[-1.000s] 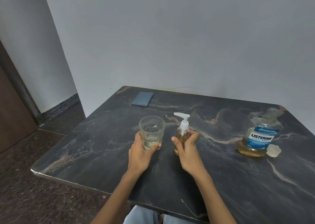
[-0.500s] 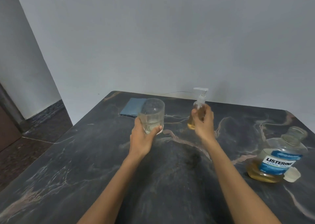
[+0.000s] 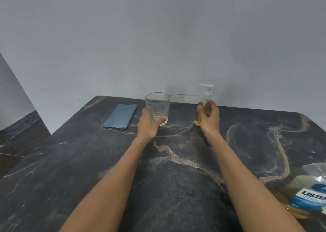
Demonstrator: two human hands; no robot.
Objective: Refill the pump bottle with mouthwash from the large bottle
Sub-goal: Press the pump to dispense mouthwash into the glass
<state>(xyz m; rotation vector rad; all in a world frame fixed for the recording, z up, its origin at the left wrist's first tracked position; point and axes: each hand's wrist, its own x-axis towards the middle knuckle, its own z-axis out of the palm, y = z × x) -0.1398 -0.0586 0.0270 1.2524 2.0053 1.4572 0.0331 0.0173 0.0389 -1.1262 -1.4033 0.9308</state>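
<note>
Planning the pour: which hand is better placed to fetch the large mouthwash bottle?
Right. The large bottle stands at the table's right edge beside the right forearm; the left hand grips the glass across the table. The right hand must first release the pump bottle.

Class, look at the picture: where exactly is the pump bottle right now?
In the head view the pump bottle is at the far side of the table, near the wall, gripped by the right hand, right of the glass.

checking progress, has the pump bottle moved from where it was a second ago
Yes. The pump bottle, gripped by the right hand, has gone away from the person toward the table's far edge.
</note>
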